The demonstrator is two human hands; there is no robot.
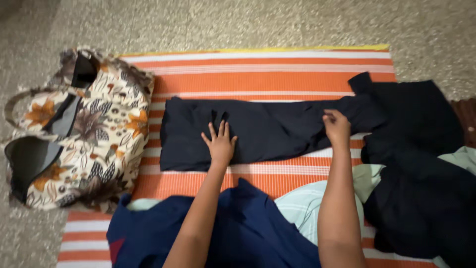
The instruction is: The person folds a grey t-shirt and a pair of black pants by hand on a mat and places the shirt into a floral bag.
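Plainly, from the head camera, a dark navy garment [258,131] lies stretched lengthwise across an orange-and-white striped mat [277,77], laid flat so its folded length stays straight and smooth. The left hand [219,145] rests on it near its left end, palm down with fingers spread and released, gripping nothing; that flat press looks meant to pin the cloth in place. The right hand [337,129] sits further along the same garment, fingers curled in a pinch on the fabric, wrist bent downward, seemingly pulling it taut against the other hand. Both forearms reach forward from the bottom of the frame, roughly parallel. A floral fabric bag [82,131] lies open on the floor just left of the garment, overlapping the mat's edge. More dark clothes [421,164] are heaped at the right, and a blue cloth [243,228] lies near the person.
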